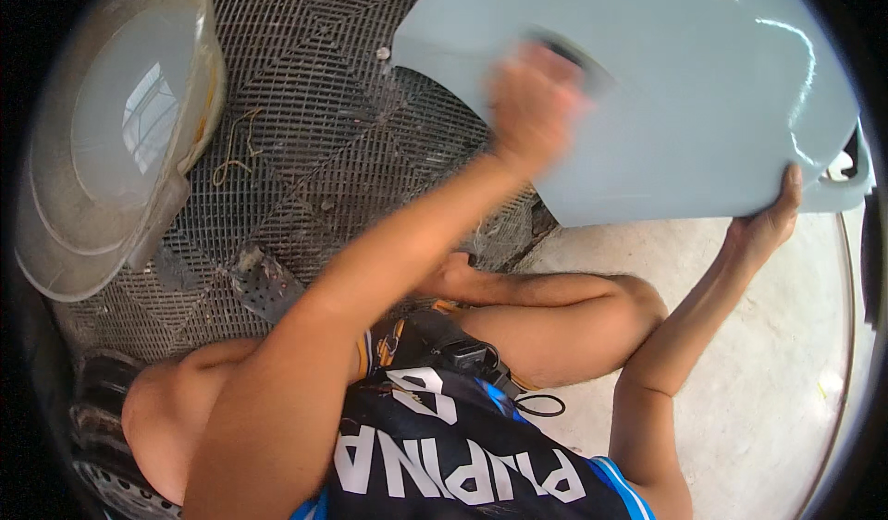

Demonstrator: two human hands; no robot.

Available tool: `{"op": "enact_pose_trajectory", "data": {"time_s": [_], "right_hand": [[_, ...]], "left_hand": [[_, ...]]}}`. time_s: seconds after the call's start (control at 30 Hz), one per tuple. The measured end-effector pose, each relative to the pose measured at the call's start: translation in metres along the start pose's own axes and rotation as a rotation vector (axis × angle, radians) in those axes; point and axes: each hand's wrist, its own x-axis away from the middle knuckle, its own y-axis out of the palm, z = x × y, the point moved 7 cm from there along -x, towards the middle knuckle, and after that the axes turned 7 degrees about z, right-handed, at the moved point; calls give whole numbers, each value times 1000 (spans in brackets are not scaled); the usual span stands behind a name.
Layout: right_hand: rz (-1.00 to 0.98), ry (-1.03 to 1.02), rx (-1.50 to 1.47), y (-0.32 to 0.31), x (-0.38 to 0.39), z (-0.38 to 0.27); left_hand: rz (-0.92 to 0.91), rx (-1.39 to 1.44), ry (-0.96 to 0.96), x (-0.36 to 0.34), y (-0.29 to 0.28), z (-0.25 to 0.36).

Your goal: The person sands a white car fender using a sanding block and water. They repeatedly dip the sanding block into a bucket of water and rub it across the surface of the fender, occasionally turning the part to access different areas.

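A large, smooth, pale blue-grey curved panel stretches across the upper right in front of me. My left hand, smeared by motion, is closed round a dark flat pad against the panel's face. The pad's exact kind is too blurred to tell. At the panel's near right edge, my right hand grips the rim, one digit lying over the top face and the other fingers hidden beneath.
A translucent plastic basin holding liquid stands at the left. Dark ribbed matting covers the floor there, with a loose yellowish string on it. Pale floor lies to the right. My folded legs are close below the panel.
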Motion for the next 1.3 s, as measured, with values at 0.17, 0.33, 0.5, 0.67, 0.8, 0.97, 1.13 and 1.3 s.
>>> {"op": "enact_pose_trajectory", "data": {"time_s": [0.17,0.33,0.5,0.67,0.8,0.97,1.13,1.3], "right_hand": [[19,16,16,-6,-1,3],[20,7,17,-9,1,4],[-29,21,8,-4,-3,5],[3,-8,24,-7,-4,3],[46,82,7,-11,-3,11],[-9,77,-22,-17,-6,15],[21,39,5,-35,-2,19],[56,-16,66,-40,5,14]], "left_hand": [[90,64,-112,17,8,20],[-81,177,-234,18,5,-26],[403,-83,-522,30,-18,-83],[-297,23,-234,27,17,-68],[228,97,-781,34,-32,-201],[199,1129,-934,-2,-55,-214],[-289,1673,-792,-41,-73,-152],[-272,1538,-563,-76,-108,-91]]}}
